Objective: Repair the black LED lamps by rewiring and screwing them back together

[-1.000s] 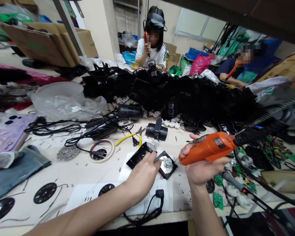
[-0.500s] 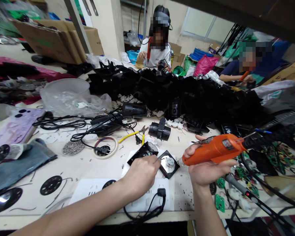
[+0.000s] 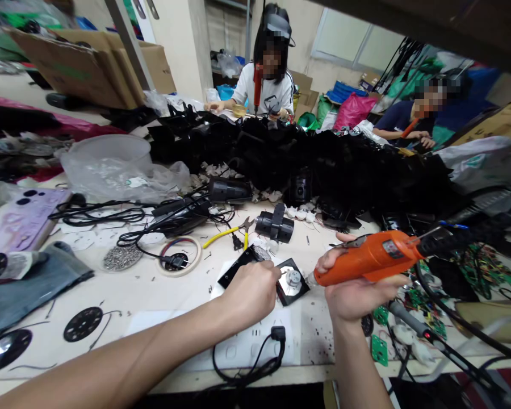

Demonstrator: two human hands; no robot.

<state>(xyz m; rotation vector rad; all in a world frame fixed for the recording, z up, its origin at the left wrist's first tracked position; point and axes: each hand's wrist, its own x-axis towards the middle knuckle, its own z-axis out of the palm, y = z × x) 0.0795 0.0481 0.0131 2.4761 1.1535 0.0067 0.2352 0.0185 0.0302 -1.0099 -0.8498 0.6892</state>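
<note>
My right hand [image 3: 355, 300] is wrapped round an orange electric screwdriver [image 3: 366, 258], its tip pointing left towards a black square plate [image 3: 298, 295] with a round silver motor [image 3: 293, 278] on it. At the plate's left edge my left hand [image 3: 253, 287] is closed, fingertips pinched together; what lies between them is hidden. Behind that hand, partly covered, sits an open black housing [image 3: 237, 266]. Yellow-handled cutters [image 3: 221, 236] and a black cylindrical lamp body [image 3: 275, 226] lie farther back.
A white power strip [image 3: 234, 352] with a black plug lies in front. Loose screws [image 3: 122, 257], a tape roll [image 3: 198, 250] and cables are on the left; circuit boards [image 3: 379, 349] and a soldering iron [image 3: 409, 317] on the right. Black parts [image 3: 344, 159] pile up behind; two people work beyond.
My left hand has turned slightly, with its fingertips still by the plate's left edge. My right hand keeps the screwdriver almost still. Across the table, a person's hand has moved left.
</note>
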